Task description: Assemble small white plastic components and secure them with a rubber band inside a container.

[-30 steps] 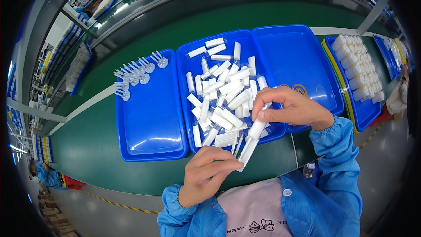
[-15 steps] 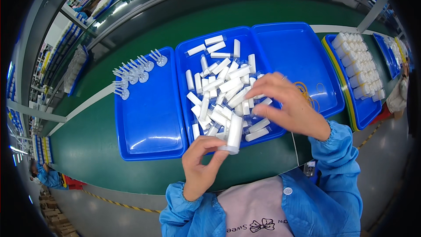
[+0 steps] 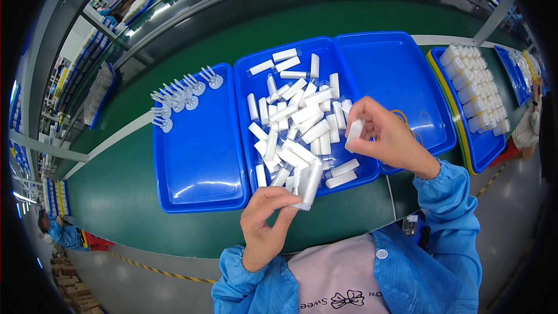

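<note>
My left hand (image 3: 268, 219) pinches the base of a clear pronged plastic holder (image 3: 297, 181), tilted over the near edge of the middle blue tray (image 3: 251, 65). A white cylinder (image 3: 314, 181) stands on this holder. Between thumb and fingers, my right hand (image 3: 388, 138) grips another white cylinder (image 3: 355, 130), above the right side of that tray and apart from the holder. Many loose white cylinders with clear ends (image 3: 307, 114) lie heaped below. In the left blue tray (image 3: 200, 166), several clear pronged holders (image 3: 190, 100) stand or lean along the far side.
A right-hand blue tray (image 3: 381, 61) contains yellow rubber bands (image 3: 400, 116), partly behind my right hand. Beyond it, stacked blue and yellow trays (image 3: 450, 113) bear bundled white cylinders (image 3: 474, 90). All rest on a green bench (image 3: 110, 192). Other people in blue (image 3: 61, 232) are in the distance.
My right hand has closed on a white cylinder from the heap and drawn it slightly right. The holder in my left hand has turned, so its clear prongs show.
</note>
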### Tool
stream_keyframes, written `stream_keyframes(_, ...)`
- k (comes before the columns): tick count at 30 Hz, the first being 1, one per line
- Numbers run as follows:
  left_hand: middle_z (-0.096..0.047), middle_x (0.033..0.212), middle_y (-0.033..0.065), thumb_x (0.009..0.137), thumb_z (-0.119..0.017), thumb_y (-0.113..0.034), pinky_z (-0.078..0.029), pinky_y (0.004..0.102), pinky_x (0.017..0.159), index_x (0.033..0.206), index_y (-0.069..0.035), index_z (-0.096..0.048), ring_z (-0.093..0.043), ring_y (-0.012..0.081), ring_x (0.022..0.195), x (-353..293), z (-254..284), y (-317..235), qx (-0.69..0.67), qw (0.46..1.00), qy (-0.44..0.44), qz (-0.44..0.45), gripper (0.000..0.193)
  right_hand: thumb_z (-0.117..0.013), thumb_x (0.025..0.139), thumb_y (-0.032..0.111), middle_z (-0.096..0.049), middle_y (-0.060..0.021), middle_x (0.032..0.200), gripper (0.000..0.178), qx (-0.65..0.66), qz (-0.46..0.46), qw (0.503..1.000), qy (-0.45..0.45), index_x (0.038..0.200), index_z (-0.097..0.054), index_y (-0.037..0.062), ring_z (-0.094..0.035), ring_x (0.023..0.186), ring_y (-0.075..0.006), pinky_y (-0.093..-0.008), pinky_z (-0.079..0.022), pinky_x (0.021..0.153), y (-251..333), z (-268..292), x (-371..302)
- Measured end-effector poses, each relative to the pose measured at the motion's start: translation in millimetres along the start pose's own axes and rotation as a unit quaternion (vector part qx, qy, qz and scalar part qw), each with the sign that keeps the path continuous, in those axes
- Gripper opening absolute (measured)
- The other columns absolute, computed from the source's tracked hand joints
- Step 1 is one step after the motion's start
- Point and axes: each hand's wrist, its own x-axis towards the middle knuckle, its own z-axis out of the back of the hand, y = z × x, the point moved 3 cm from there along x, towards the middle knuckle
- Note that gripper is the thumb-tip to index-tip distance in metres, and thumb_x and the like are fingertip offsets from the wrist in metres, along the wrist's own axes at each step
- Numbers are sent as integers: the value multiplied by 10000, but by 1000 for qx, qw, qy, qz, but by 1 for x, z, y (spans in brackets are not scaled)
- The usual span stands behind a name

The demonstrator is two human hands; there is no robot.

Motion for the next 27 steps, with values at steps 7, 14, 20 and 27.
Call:
stream_keyframes(7, -613, 913, 70, 728, -696, 72, -473, 296, 714, 952, -71, -729, -589, 201, 831, -1, -22, -20, 13, 997, 44, -66, 267, -646, 910, 224, -550, -1, 847, 212, 253, -18, 967, -36, 976, -504, 81, -511, 639, -40, -186, -418, 546, 0, -20, 5)
stream_keyframes(14, -610, 895, 58, 658, -696, 87, -457, 304, 701, 941, -86, -731, -575, 212, 818, 5, -29, -26, 72, 985, 60, -142, 334, -641, 917, 268, -553, 42, 831, 216, 260, -17, 966, 4, 940, -528, 86, -477, 715, -15, -185, -369, 591, 0, -32, 5)
stream_keyframes(20, -606, 879, 46, 602, -670, 95, -456, 314, 685, 933, -101, -738, -569, 215, 804, 4, -31, -29, 151, 969, 74, -179, 391, -632, 917, 264, -558, 31, 837, 205, 247, -36, 967, 43, 935, -562, 73, -502, 749, -35, -201, -398, 663, -1, -31, 5)
stream_keyframes(27, -613, 882, 47, 557, -649, 88, -458, 317, 684, 911, -101, -746, -566, 225, 797, 1, -28, -33, 146, 967, 96, -183, 413, -560, 950, 232, -626, -36, 911, 252, 185, 15, 981, 64, 1052, -638, 15, -562, 854, -100, -244, -451, 778, 10, -6, -4)
